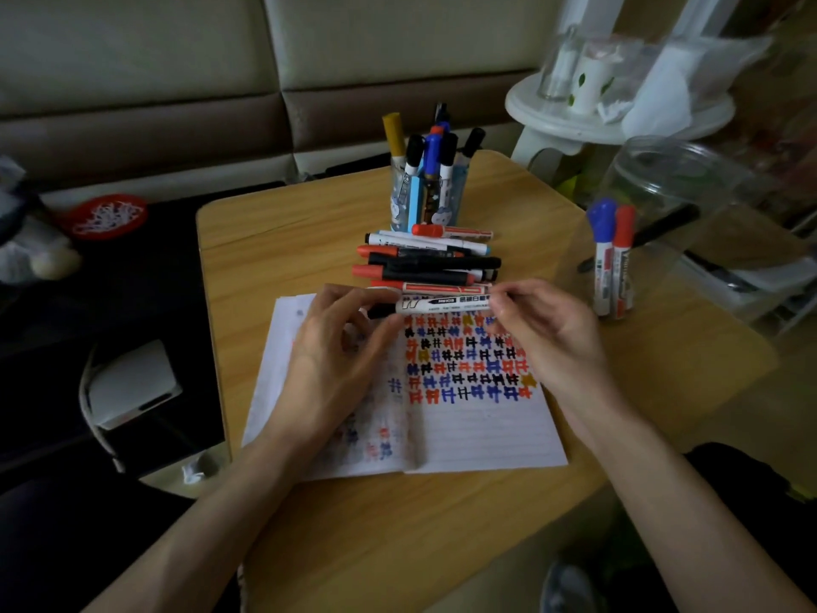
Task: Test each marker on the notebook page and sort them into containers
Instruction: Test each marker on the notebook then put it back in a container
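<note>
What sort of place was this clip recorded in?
Likely a home living room: a wooden table stands by a cushioned sofa, beside a white round stand holding a cup. The left hand and right hand grip a black-capped marker.

Your view is dim, with soft, even light and only soft-edged shadows. The notebook page (477,431) and the white stand (574,121) at upper right are the brightest patches; the left side sinks to near black. Your left hand (336,347) and right hand (544,334) lay only faint shade on the paper. The print on the marker (442,304) you hold is just legible, while the clear jar (672,179) and stand are smeared. The wide lens bows the table (309,241) edges and stretches your forearms.
</note>
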A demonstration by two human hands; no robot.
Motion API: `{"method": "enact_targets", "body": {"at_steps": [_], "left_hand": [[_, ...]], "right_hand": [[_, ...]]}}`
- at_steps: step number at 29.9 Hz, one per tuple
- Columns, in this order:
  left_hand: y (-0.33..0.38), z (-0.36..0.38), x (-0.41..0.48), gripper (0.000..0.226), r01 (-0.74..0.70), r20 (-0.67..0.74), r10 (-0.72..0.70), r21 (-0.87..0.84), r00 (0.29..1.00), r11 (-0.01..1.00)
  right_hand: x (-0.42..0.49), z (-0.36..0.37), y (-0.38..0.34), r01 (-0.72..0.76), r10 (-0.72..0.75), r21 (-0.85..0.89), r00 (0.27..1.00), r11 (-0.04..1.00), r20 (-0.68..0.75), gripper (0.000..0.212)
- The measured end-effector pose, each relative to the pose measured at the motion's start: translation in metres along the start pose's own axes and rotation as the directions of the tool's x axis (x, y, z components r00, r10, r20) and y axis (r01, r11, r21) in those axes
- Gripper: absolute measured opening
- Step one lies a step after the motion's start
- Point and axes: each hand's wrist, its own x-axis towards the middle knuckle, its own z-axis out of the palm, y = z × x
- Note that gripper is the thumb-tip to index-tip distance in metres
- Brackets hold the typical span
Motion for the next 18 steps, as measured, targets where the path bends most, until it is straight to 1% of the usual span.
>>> {"method": "enact_targets", "body": {"at_steps": [4,6,8,10,13,15,18], "left_hand": [[0.002,-0.001,-0.001,0.035,-0.017,0.030,0.015,0.065,0.999,0.998],[0.009,-0.001,-0.001,0.040,-0.054,0.047,0.052,0.038,0.998,0.998],[0.018,0.001,-0.003,0.038,-0.069,0.083,0.069,-0.003,0.994,0.998],[0.026,0.004,-0.007,0.030,-0.087,0.109,0.089,-0.022,0.990,0.996],[0.032,0.009,-0.013,0.028,-0.110,0.164,0.114,-0.034,0.980,0.993],[0.035,0.012,-0.016,0.028,-0.137,0.207,0.137,-0.015,0.969,0.991],[0.037,0.011,-0.017,0.028,-0.163,0.249,0.156,0.010,0.956,0.987]], "right_hand": [[-0.009,-0.005,-0.007,-0.034,0.036,0.084,0.999,0.996,-0.029,0.018],[-0.013,-0.006,-0.012,-0.055,0.064,0.162,0.997,0.985,-0.050,0.023],[-0.018,-0.005,-0.015,-0.111,0.125,0.233,0.991,0.966,-0.045,0.031],[-0.025,0.000,-0.014,-0.155,0.156,0.187,0.988,0.970,0.005,0.035],[-0.033,0.007,-0.012,-0.142,0.135,0.096,0.988,0.985,0.068,0.034],[-0.035,0.005,-0.014,-0.121,0.114,0.090,0.990,0.989,0.085,0.035],[-0.036,0.002,-0.017,-0.084,0.072,0.108,0.990,0.991,0.119,0.026]]}}
